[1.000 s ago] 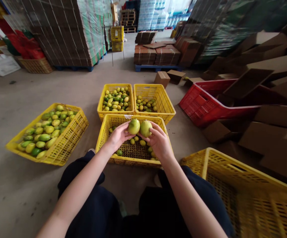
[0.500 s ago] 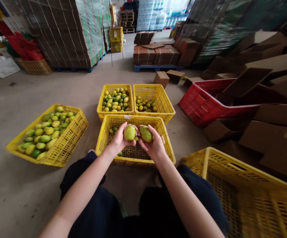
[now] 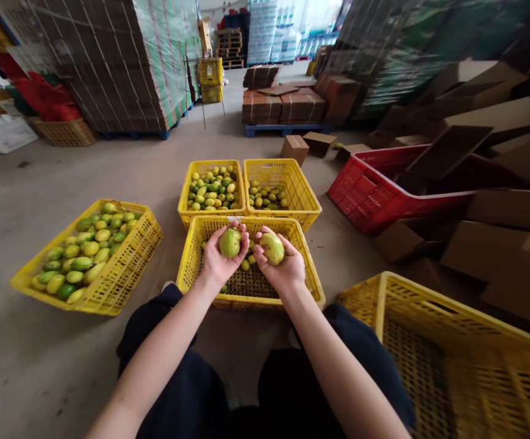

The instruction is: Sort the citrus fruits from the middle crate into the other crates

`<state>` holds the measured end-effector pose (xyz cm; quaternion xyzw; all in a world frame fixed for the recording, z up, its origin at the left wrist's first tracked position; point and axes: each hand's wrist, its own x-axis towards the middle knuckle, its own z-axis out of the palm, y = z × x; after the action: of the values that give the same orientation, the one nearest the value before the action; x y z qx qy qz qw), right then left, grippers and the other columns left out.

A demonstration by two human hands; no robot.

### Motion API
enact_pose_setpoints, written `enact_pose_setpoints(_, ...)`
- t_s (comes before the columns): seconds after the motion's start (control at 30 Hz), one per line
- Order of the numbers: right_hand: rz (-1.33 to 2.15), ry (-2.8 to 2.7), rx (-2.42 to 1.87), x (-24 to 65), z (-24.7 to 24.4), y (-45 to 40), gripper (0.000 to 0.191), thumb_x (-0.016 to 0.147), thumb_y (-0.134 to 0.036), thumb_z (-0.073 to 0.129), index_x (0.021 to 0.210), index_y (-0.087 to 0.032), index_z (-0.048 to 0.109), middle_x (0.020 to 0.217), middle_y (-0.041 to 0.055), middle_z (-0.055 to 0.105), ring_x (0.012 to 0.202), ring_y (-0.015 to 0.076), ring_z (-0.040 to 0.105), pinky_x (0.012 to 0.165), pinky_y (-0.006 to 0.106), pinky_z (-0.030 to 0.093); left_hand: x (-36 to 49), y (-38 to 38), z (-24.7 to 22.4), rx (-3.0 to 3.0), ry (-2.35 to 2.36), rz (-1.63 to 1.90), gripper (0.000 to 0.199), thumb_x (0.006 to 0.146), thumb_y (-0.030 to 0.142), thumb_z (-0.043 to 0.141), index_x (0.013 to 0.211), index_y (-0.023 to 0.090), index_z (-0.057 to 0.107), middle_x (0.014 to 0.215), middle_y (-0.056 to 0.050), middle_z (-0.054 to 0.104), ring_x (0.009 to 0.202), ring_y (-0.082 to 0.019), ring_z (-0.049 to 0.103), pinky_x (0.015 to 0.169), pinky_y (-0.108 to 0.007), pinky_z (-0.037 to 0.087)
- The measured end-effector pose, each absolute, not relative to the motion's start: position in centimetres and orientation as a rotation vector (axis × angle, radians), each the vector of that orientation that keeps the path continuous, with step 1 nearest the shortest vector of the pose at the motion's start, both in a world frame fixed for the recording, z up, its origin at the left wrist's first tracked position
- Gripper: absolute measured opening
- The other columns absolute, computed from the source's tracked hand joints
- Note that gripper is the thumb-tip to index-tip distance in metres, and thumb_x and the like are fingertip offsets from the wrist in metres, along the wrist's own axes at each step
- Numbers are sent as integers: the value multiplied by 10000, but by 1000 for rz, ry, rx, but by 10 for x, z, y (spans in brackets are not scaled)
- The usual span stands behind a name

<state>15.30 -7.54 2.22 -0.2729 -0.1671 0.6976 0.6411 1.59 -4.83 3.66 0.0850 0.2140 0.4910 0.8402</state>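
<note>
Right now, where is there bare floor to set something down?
Bare floor shows between the left fruit crate and the front crate, and between the front crate and the red crate. It's crowded at right, where cardboard surrounds the red crate.

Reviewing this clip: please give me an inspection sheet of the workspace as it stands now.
Surface: bare-looking floor, a few dark marks.
Things: green fruit and yellow-green fruit held over the near yellow crate; more fruit in it, in the two yellow crates behind and in the left yellow crate.
Clutter: cardboard boxes heaped at right, around and partly in a red crate.
Hands: left hand cradles the green fruit, right hand the yellow-green one; apart.
Cables: nothing seen.
Surroundings: wrapped stack on a pallet, bundled flat cardboard behind.
</note>
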Motion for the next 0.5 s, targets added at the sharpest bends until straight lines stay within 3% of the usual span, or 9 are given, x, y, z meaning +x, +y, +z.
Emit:
enact_pose_setpoints(0.13, 1576, -331, -577, 149, 21, -74, 209, 715, -287, 542, 848, -197, 676, 752, 36, 662, 647, 153, 586, 539, 260, 507, 22, -49, 36, 88, 486, 1095, 198, 878, 220, 465, 881, 169, 657, 870, -29, 704, 848, -115, 667, 778, -220, 550)
enact_pose_setpoints(0.33, 1532, -296, -525, 143, 25, -75, 224, 770, -415, 616, 692, -205, 627, 741, 20, 642, 546, 101, 520, 377, 179, 405, 26, -51, 38, 85, 472, 1058, 205, 869, 202, 474, 893, 172, 675, 851, -12, 724, 794, -98, 677, 726, -189, 550)
enact_pose_setpoints(0.5, 1603, -187, -505, 139, 31, -76, 202, 727, -321, 658, 585, -194, 590, 594, -9, 565, 512, 98, 510, 353, 161, 408, 26, -53, 38, 156, 457, 1035, 313, 794, 125, 461, 1011, 200, 674, 864, -6, 732, 746, -113, 679, 642, -204, 550)
